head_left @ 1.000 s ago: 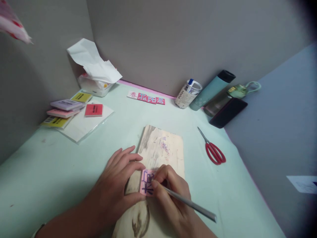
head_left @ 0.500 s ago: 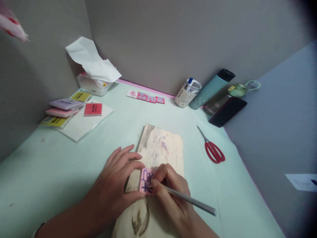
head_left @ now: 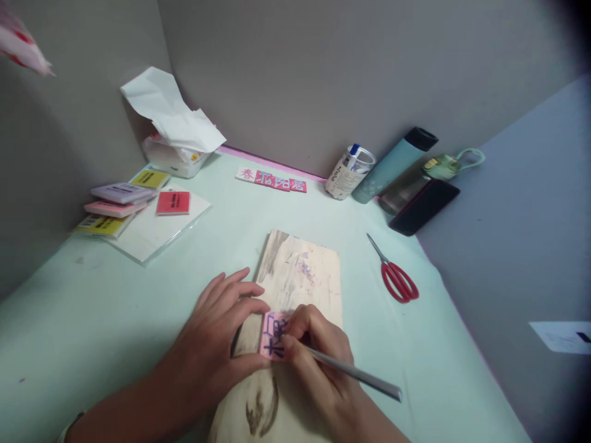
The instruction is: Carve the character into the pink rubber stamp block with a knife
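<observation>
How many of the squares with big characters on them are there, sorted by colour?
White square: 1
Red squares: 3
Pink square, at the left hand: 1
Total: 5

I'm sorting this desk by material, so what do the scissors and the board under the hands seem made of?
Scissors: grey blade looks like metal; smooth red handles, probably plastic.
Board: likely wood, pale, scuffed, with dark grain-like streaks.
</observation>
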### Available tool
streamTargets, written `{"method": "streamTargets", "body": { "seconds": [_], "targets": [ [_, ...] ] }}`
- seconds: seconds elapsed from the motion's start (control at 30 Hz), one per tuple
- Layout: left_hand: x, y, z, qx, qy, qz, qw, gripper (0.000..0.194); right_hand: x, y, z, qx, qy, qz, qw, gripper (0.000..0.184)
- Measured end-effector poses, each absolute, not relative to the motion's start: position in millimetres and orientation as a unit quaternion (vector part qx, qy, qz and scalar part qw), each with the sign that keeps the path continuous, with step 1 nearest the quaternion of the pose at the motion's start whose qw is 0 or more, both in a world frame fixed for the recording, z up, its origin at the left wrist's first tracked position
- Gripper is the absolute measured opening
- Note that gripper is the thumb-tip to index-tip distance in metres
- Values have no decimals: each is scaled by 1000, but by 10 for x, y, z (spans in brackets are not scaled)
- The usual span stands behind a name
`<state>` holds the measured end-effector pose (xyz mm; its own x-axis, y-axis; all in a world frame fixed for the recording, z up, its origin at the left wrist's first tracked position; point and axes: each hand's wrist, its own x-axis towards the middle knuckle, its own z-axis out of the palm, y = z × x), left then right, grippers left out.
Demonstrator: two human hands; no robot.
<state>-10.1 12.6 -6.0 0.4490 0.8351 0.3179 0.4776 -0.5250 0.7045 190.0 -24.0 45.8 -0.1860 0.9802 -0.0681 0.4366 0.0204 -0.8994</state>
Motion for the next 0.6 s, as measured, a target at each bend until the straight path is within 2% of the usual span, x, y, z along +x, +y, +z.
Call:
{"method": "streamTargets", "body": {
  "seconds": [0.6],
  "targets": [
    [-105,130,-58,808,409,327,272,39,1861,-189,484,-542,-642,410,356,22]
  ]
}}
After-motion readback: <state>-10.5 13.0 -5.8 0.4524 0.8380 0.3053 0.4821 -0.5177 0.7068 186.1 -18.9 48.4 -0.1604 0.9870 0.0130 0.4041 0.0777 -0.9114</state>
